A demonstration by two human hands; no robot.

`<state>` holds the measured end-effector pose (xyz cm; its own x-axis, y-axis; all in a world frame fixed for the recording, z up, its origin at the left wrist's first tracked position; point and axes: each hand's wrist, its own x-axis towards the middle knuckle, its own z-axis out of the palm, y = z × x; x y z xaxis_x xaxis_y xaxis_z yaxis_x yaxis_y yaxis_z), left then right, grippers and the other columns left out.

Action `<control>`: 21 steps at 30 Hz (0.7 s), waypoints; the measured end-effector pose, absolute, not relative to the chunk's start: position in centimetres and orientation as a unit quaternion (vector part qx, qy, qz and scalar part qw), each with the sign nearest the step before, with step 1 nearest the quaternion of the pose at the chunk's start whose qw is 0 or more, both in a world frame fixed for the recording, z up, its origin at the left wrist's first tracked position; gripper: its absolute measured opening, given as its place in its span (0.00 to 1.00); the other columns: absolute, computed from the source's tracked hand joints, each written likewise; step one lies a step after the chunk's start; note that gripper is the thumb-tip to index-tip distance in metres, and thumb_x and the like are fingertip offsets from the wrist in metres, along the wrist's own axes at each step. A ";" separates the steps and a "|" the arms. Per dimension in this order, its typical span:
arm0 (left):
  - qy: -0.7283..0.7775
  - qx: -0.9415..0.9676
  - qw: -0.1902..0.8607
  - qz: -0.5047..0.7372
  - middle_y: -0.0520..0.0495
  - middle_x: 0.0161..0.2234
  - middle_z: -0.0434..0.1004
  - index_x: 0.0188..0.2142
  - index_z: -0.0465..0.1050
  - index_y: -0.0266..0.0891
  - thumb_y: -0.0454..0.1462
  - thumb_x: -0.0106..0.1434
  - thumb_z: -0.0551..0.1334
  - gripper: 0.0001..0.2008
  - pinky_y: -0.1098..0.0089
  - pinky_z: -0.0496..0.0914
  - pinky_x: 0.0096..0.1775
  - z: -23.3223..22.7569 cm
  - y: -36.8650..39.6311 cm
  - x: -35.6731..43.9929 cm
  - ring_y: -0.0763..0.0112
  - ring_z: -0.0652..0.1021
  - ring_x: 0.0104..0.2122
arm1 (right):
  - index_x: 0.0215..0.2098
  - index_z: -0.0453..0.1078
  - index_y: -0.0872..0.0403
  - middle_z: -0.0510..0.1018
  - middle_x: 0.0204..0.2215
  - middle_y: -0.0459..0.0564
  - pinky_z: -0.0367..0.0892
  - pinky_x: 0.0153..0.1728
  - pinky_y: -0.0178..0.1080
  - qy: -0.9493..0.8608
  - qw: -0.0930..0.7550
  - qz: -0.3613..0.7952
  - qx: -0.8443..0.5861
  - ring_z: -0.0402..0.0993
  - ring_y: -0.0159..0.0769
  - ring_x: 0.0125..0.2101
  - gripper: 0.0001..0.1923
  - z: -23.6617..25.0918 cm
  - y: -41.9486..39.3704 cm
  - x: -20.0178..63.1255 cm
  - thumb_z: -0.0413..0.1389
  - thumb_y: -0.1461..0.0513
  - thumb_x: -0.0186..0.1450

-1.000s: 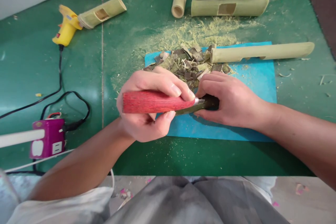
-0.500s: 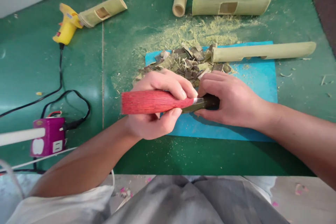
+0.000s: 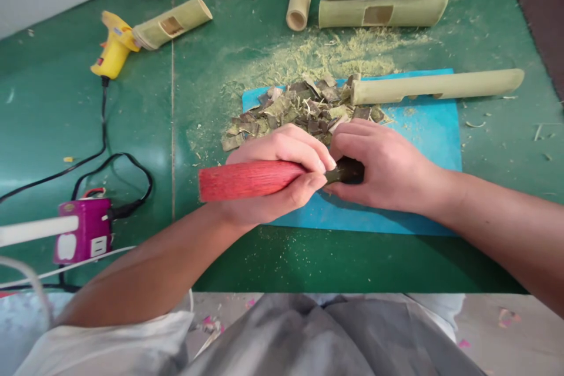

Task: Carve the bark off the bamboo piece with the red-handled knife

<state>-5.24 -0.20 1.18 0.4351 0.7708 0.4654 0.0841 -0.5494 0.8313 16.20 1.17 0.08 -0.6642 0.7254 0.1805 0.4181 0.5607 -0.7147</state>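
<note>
My left hand is closed around a red-handled tool, its streaked, wide handle end pointing left. The tool's working tip is hidden by my fingers. My right hand is closed on a dark green-brown piece, which looks like a bit of bark or bamboo skin. Both hands' fingertips meet at this piece, just above a blue sheet. Right behind the hands lies a heap of dark and pale chips. A long pale bamboo length rests across the sheet's back edge.
Several bamboo tubes with cut windows line the back. A yellow glue gun sits at the left with its nozzle at a bamboo tube. Its cord runs toward a purple power adapter. Pale sawdust covers the green table.
My left fingers have slid right along the tool, now covering its pale collar and metal tip. The handle has shifted slightly left and down. My right hand keeps its hold.
</note>
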 end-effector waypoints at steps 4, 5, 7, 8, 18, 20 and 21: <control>0.273 0.762 0.394 0.437 0.49 0.36 0.85 0.35 0.76 0.41 0.36 0.66 0.68 0.03 0.66 0.79 0.42 1.5 0.1 -5.2 0.72 0.82 0.37 | 0.30 0.63 0.52 0.67 0.27 0.45 0.58 0.34 0.39 -0.852 0.240 0.323 -0.335 0.61 0.35 0.32 0.10 0.0 1.1 16.2 0.62 0.61 0.60; 0.263 0.764 0.396 0.436 0.49 0.36 0.85 0.34 0.76 0.41 0.36 0.66 0.68 0.04 0.66 0.78 0.41 1.5 0.2 -5.2 0.72 0.82 0.37 | 0.30 0.63 0.52 0.67 0.27 0.45 0.58 0.34 0.39 -0.852 0.241 0.323 -0.334 0.61 0.35 0.32 0.09 0.0 1.1 16.2 0.61 0.61 0.60; 0.244 0.770 0.397 0.436 0.48 0.35 0.84 0.34 0.76 0.40 0.36 0.67 0.67 0.04 0.66 0.78 0.41 1.5 0.3 -5.1 0.71 0.82 0.37 | 0.29 0.63 0.52 0.68 0.27 0.45 0.58 0.35 0.39 -0.853 0.241 0.322 -0.334 0.62 0.35 0.32 0.09 0.0 1.1 16.2 0.61 0.61 0.61; 0.237 0.772 0.396 0.438 0.48 0.34 0.85 0.34 0.76 0.40 0.37 0.68 0.67 0.05 0.65 0.78 0.41 1.5 0.3 -5.0 0.70 0.82 0.37 | 0.29 0.63 0.52 0.68 0.27 0.46 0.59 0.35 0.39 -0.853 0.240 0.321 -0.334 0.62 0.35 0.32 0.09 -0.1 1.1 16.1 0.61 0.61 0.61; 0.250 0.759 0.358 0.483 0.51 0.28 0.83 0.29 0.72 0.40 0.35 0.67 0.63 0.09 0.66 0.69 0.32 0.9 -0.1 -4.9 0.73 0.76 0.27 | 0.32 0.69 0.53 0.72 0.30 0.48 0.61 0.37 0.41 -0.852 0.233 0.327 -0.336 0.66 0.38 0.35 0.07 0.0 1.0 16.2 0.62 0.60 0.61; 0.251 0.756 0.356 0.488 0.51 0.27 0.82 0.29 0.72 0.39 0.35 0.67 0.63 0.09 0.67 0.68 0.30 0.9 -0.2 -5.0 0.74 0.76 0.25 | 0.33 0.69 0.53 0.72 0.31 0.48 0.61 0.37 0.41 -0.853 0.230 0.329 -0.332 0.66 0.38 0.35 0.07 0.1 1.0 16.2 0.63 0.60 0.62; 0.249 0.753 0.357 0.493 0.51 0.27 0.81 0.29 0.71 0.39 0.34 0.67 0.63 0.09 0.67 0.68 0.30 0.9 -0.3 -5.1 0.75 0.76 0.24 | 0.33 0.69 0.53 0.72 0.31 0.48 0.61 0.38 0.41 -0.854 0.229 0.330 -0.331 0.66 0.38 0.35 0.07 0.1 1.0 16.3 0.63 0.60 0.62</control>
<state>-5.06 -0.27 0.86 0.3895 0.7281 0.5641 0.0234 -0.6201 0.7842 16.26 0.97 0.10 -0.6756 0.7169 0.1723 0.4148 0.5628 -0.7150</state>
